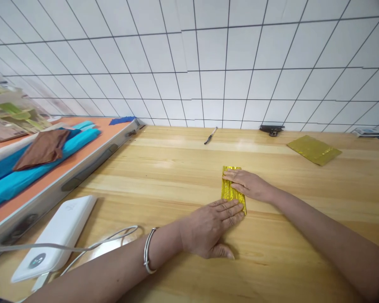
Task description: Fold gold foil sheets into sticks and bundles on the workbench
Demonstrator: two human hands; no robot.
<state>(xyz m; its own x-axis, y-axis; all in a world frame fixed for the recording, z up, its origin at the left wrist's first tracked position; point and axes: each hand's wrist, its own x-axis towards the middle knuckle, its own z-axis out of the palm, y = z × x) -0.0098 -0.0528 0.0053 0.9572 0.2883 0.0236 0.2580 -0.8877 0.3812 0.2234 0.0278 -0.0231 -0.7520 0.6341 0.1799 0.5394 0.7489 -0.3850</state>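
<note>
A strip of shiny gold foil paper (229,192), creased lengthwise into narrow pleats, lies on the wooden table in front of me. Across its near end my left hand (210,227) rests flat, fingers stretched out and thumb apart. My right hand (246,183) lies over the far part of the same paper, its fingers extended and pressing it down. Both palms face the table, and parts of the paper are hidden under the fingers. A bangle (149,251) circles my left wrist.
A white power bank (58,235) with a cable stands at left, beside an orange-topped box (113,126) bearing blue and brown crepe paper (42,149). A pen (211,136), a black clip-like item (272,128) and a flat gold sheet (314,150) lie toward the tiled wall (208,54).
</note>
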